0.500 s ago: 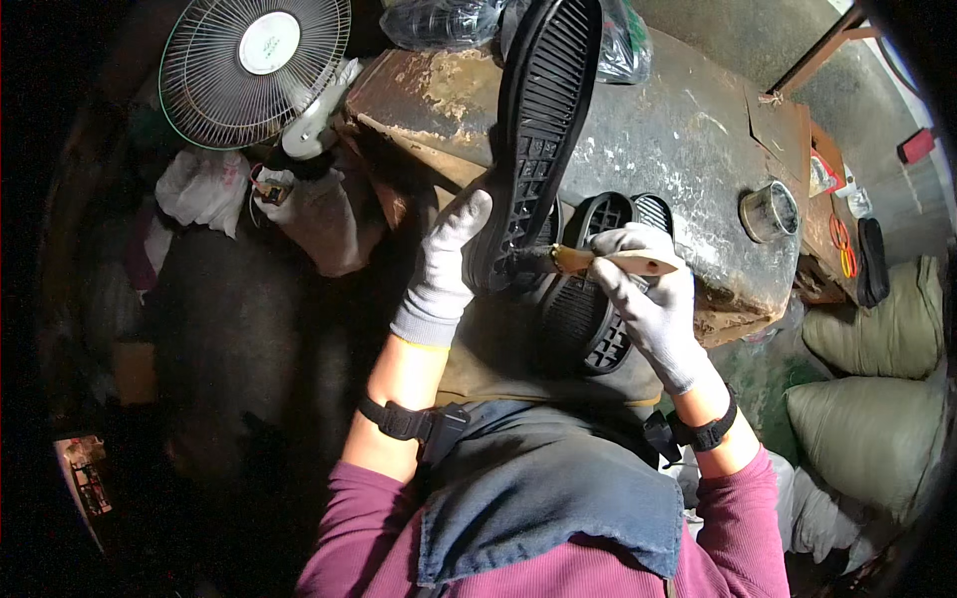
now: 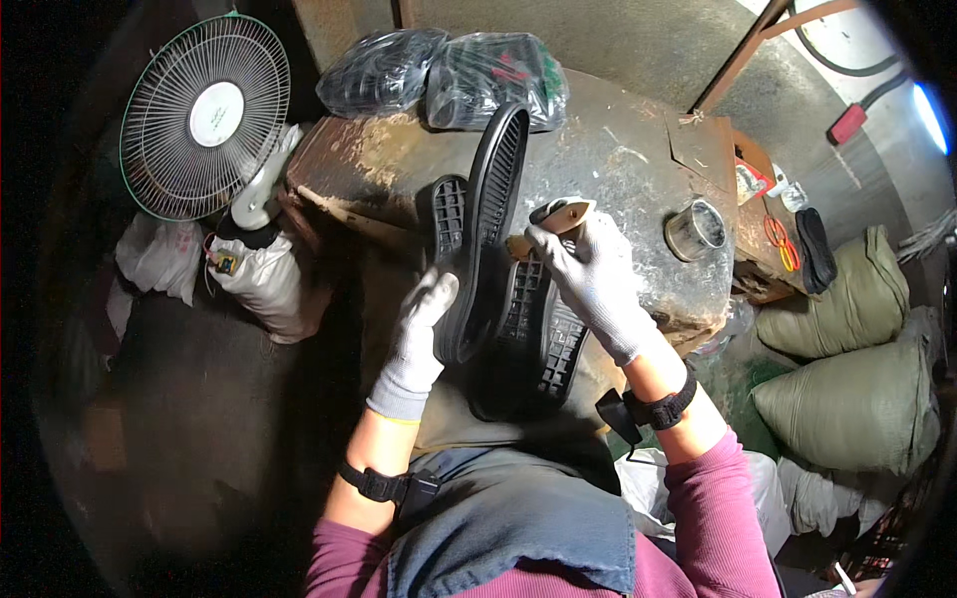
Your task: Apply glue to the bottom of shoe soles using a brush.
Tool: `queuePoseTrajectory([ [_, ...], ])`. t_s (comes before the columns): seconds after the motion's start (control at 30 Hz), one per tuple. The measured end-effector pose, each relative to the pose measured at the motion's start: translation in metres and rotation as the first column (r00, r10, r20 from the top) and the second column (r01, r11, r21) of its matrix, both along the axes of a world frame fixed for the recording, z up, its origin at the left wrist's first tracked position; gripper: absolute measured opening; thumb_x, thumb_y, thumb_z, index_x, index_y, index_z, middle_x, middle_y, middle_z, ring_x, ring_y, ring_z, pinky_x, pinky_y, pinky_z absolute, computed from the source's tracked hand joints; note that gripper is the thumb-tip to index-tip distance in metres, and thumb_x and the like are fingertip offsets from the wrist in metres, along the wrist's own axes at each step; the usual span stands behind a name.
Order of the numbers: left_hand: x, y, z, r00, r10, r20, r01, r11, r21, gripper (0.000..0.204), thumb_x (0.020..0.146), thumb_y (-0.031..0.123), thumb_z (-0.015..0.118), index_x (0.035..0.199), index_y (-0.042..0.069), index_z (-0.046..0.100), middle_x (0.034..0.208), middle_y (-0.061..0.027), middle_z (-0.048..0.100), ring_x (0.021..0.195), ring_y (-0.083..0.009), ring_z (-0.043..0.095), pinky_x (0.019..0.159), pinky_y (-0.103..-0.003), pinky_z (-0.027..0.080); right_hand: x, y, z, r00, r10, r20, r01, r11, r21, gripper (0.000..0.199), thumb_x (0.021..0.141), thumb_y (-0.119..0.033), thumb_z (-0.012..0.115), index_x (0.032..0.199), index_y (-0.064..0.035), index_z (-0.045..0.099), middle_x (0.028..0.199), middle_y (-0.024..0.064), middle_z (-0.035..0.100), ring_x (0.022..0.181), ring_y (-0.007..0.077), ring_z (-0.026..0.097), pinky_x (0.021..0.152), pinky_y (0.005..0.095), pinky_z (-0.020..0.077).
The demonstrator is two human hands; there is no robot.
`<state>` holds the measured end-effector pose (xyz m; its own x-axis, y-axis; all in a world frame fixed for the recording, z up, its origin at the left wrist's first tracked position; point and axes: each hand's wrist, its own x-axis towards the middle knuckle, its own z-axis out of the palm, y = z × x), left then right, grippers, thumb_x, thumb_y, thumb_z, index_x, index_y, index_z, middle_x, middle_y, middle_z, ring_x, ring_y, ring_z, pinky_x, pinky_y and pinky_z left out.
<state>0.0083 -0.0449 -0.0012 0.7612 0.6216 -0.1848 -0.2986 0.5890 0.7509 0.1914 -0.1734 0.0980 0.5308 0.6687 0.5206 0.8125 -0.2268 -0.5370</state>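
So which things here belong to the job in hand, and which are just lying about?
In use: sole in left hand; brush in right hand; probably the other soles and tin.
Lying about, seemingly: fan, green sacks, white bags.

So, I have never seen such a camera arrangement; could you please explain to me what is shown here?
There is no machine here: this is a person at work, seen by a wide fisheye camera worn on the head and looking down, so straight edges bend. The gloved left hand holds a black shoe sole near its lower end. The right hand, gloved too, holds what looks like a brush with a wooden handle. More soles lie close to the hands. On the worn table are a metal tin and two plastic-wrapped bundles.
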Motion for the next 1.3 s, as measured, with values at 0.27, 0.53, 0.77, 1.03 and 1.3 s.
queuePoseTrajectory([
  [0.27,0.008,-0.029,0.027,0.971,-0.203,0.129,0.214,0.974,-0.074,0.051,0.102,0.044,0.045,0.130,0.003,0.056,0.110,-0.0159,0.068,0.091,-0.0244,0.069,0.077,-0.038,0.057,0.036,-0.011,0.028,0.987,-0.114,-0.109,0.134,0.970,0.203,0.026,0.086,-0.029,0.069,0.100,-0.0075,0.063,0.067,0.0136,0.064,0.068,0.0337,0.063,0.065,0.0423,0.0495],
  [0.53,0.023,-0.052,0.046,0.906,-0.235,0.352,0.368,0.849,-0.380,0.063,0.103,0.048,0.039,0.141,-0.001,0.044,0.133,-0.0239,0.056,0.116,-0.0456,0.059,0.095,-0.059,0.052,0.066,-0.069,0.029,0.929,-0.048,-0.368,0.204,0.895,0.398,0.014,0.090,-0.009,0.064,0.103,-0.0039,0.063,0.097,0.0033,0.062,0.086,0.0123,0.058,0.077,0.0257,0.0482],
  [0.77,0.038,-0.043,0.022,0.913,-0.359,0.192,0.404,0.860,-0.313,0.057,0.105,0.044,0.033,0.143,0.003,0.043,0.134,-0.0202,0.056,0.110,-0.0376,0.064,0.092,-0.055,0.055,0.057,-0.068,0.022,0.808,0.163,-0.565,0.148,0.874,0.463,0.022,0.094,-0.008,0.062,0.114,-0.0008,0.062,0.105,0.0058,0.065,0.095,0.0113,0.058,0.088,0.0256,0.0460],
  [1.03,0.036,-0.045,0.009,0.972,-0.079,-0.219,0.158,0.915,0.372,0.048,0.106,0.028,0.038,0.145,0.000,0.042,0.132,-0.0036,0.058,0.118,-0.0113,0.054,0.103,-0.026,0.040,0.013,-0.062,-0.029,0.984,0.102,-0.147,-0.079,0.986,0.150,0.012,0.083,-0.012,0.073,0.090,-0.0072,0.064,0.091,0.0113,0.069,0.083,0.0279,0.067,0.077,0.0367,0.0516],
  [1.3,0.019,-0.057,0.014,0.961,-0.260,-0.097,0.273,0.949,0.161,0.048,0.106,0.034,0.037,0.141,0.002,0.044,0.120,-0.0117,0.063,0.103,-0.0187,0.065,0.091,-0.032,0.053,0.054,-0.040,-0.025,0.977,-0.094,0.189,0.040,0.962,0.270,0.011,0.082,-0.012,0.074,0.091,-0.0105,0.069,0.092,0.0066,0.070,0.087,0.0266,0.065,0.080,0.0354,0.0490],
])
